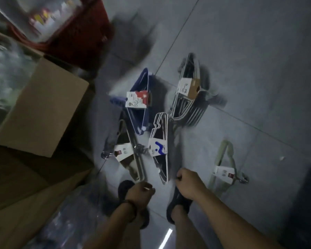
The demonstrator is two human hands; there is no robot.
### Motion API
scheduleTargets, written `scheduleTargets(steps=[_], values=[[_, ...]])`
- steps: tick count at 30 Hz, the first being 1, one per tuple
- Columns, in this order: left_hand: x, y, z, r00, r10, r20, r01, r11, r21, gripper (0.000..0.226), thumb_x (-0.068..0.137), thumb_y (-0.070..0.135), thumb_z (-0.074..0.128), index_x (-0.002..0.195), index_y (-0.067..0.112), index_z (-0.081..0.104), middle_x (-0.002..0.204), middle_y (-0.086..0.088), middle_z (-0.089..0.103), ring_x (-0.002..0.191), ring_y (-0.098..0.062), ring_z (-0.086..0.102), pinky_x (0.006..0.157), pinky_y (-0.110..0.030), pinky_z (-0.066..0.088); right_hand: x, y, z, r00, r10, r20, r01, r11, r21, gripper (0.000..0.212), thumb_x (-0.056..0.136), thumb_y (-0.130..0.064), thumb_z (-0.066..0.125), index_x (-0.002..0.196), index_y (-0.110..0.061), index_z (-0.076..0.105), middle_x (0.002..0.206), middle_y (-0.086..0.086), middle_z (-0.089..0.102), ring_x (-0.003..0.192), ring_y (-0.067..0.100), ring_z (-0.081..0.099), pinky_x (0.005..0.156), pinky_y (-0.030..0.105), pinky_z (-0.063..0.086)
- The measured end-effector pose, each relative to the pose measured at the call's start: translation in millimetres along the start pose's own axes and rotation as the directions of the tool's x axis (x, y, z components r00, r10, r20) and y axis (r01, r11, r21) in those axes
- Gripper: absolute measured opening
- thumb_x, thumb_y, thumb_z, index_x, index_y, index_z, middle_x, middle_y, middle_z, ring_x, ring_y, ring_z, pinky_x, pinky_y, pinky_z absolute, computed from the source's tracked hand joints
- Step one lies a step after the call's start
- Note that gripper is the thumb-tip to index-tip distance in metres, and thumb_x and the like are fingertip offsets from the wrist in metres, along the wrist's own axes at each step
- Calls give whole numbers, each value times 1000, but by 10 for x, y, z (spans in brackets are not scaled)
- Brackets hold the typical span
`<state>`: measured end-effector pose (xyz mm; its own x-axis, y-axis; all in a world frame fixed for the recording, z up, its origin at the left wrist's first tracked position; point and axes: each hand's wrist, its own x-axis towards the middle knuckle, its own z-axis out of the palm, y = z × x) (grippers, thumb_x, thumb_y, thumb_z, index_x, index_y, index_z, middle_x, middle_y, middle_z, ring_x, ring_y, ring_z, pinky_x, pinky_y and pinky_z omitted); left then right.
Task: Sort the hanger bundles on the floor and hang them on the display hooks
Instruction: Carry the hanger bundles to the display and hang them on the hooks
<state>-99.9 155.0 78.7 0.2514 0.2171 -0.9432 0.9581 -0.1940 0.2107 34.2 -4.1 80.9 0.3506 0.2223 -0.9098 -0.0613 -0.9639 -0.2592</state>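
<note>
Dim, grey picture. Blur smears the red basket [90, 33] at eleven o'clock; floor [241, 51] glare at six o'clock.

Glossy tiled floor [241, 51], matt cardboard box [43, 108], shiny metal hanger hooks [106, 155].

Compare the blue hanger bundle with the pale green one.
The blue hanger bundle is dark, the pale green bundle light. The blue bundle's card is red and white; the green bundle's card mostly white. The blue bundle lies among other bundles; the green bundle lies apart. Both lie flat on the floor.
</note>
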Motion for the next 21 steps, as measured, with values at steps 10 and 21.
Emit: scheduleTargets(steps=[10, 21], values=[[2473, -127, 801, 998, -64, 18, 61, 772, -633, 60, 99, 30, 61, 154, 24, 36, 145, 0, 57, 118, -20, 61, 99, -41, 50, 2331, 197, 811, 997, 71, -23, -70, 996, 59, 32, 99, -31, 62, 130, -25, 59, 115, 4, 71, 80, 13, 62, 61, 26, 43], [2622, -73, 864, 989, -91, -117, -10, 747, -665, 56, 85, 33, 45, 139, 25, 55, 125, 0, 69, 109, -22, 66, 94, -44, 57, 2431, 99, 1048, 965, 106, -239, -95, 994, 60, 19, 100, -21, 64, 114, -10, 69, 104, 5, 71, 78, 17, 55, 52, 17, 37]])
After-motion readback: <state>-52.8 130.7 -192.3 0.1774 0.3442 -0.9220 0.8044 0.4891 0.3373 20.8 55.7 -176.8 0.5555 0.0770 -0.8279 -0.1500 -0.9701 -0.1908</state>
